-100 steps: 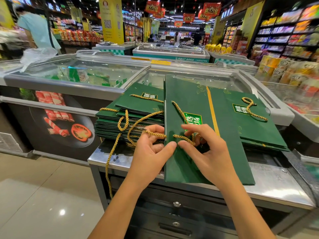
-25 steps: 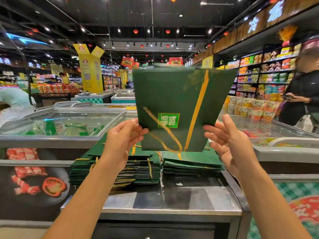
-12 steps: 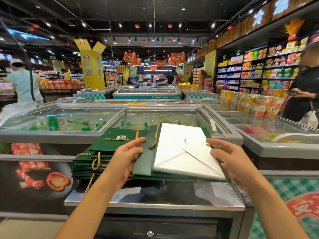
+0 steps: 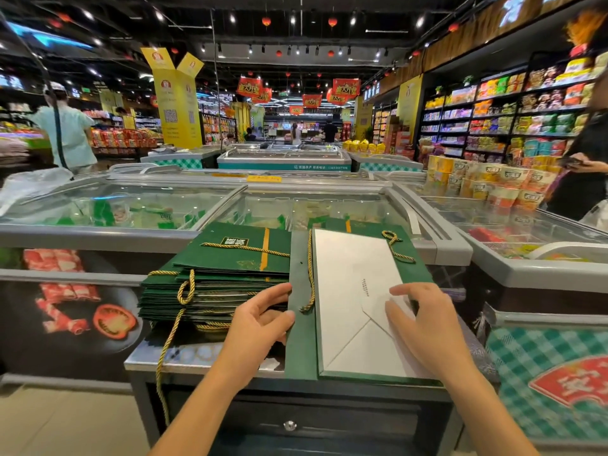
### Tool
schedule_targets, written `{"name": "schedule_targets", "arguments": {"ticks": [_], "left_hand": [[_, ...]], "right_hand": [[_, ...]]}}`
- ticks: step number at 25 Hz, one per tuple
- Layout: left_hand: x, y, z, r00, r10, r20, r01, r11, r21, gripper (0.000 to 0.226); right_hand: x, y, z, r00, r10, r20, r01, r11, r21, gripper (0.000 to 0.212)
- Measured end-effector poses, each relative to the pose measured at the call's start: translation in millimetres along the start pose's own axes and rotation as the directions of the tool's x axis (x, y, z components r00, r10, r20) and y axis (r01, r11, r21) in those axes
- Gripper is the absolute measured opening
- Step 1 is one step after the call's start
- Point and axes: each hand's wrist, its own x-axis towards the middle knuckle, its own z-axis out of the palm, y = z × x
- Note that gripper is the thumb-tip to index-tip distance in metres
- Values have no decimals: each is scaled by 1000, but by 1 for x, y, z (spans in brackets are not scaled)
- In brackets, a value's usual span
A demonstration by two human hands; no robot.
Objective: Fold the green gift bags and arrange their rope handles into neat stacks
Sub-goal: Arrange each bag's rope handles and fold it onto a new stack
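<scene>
Two straight-fingered hands are resting on a flattened green paper gift bag [image 4: 301, 353] just right of the green bag stack [image 4: 214, 284]: left hand [image 4: 260, 319] touching its edge, right hand [image 4: 424, 320] pressing its white base.

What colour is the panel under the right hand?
The panel is white; head view shows it.

There are two hands, the left hand [image 4: 260, 319] and the right hand [image 4: 424, 320]. Two stacks of green bags lie on one metal counter [image 4: 197, 358]: the left stack [image 4: 210, 291] and the right stack [image 4: 416, 273], whose one top bag [image 4: 348, 284] shows white.
</scene>
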Motion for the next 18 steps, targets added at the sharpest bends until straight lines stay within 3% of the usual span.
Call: {"name": "schedule_targets", "arguments": {"ticks": [7,10,13,16,18], "left_hand": [[-2,-2,5,999,14,-30,-9,988,153,24],[-3,-7,6,998,67,-19,-61,969,239,18],[-1,-10,4,998,63,9,-63,965,255,28],[1,-11,3,998,31,50,-43,965,257,41],[4,-13,3,999,22,48,-32,973,227,37]], "right_hand": [[39,-65,51,976,-207,64,203,977,59,24],[51,-82,73,983,-178,41,180,983,-27,36],[48,-92,87,989,-141,40,144,985,-93,36],[36,-91,90,993,-104,49,104,995,-5,24],[32,-86,85,994,-82,68,77,994,73,22]]}}
